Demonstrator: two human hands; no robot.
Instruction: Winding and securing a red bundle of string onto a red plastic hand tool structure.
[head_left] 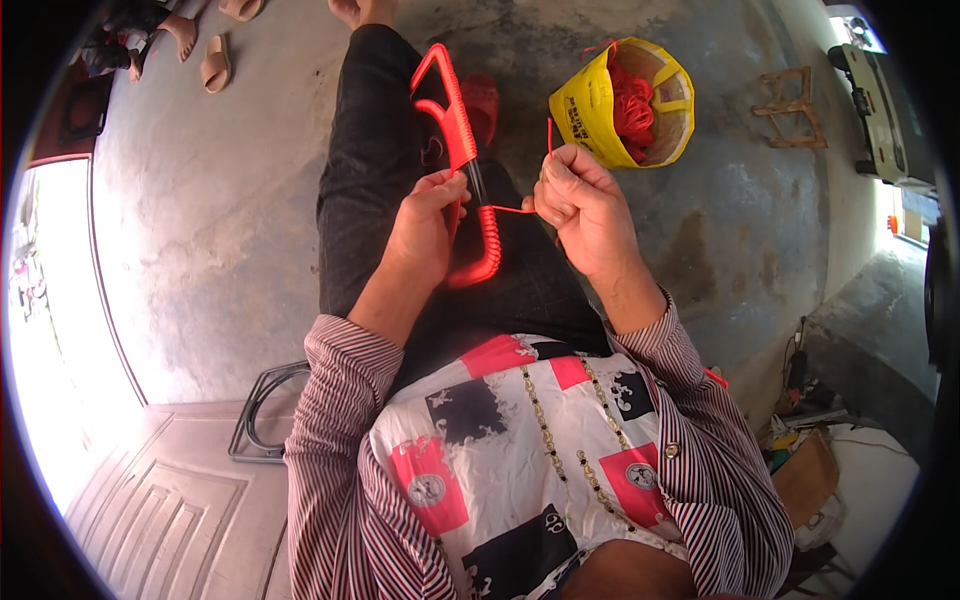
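A bent dark frame [489, 245], wound tightly with red cord along much of its length, lies over my lap. A short bare dark stretch shows between two wrapped parts. My left hand [424, 222] is closed round the frame beside that bare stretch, its fingers partly hidden behind it. From the lower wrapping, a red cord [513, 210] runs across to my right hand [580, 200]. That hand is closed and pinches the cord, whose end sticks up above the fingers.
A yellow bag [585, 110] of red cord [633, 110] stands on the floor ahead to the right. Farther right is a small wooden frame [790, 107]. Tan slippers [215, 65] and a person's bare foot [180, 35] are at the upper left. A panelled door [180, 500] is lower left.
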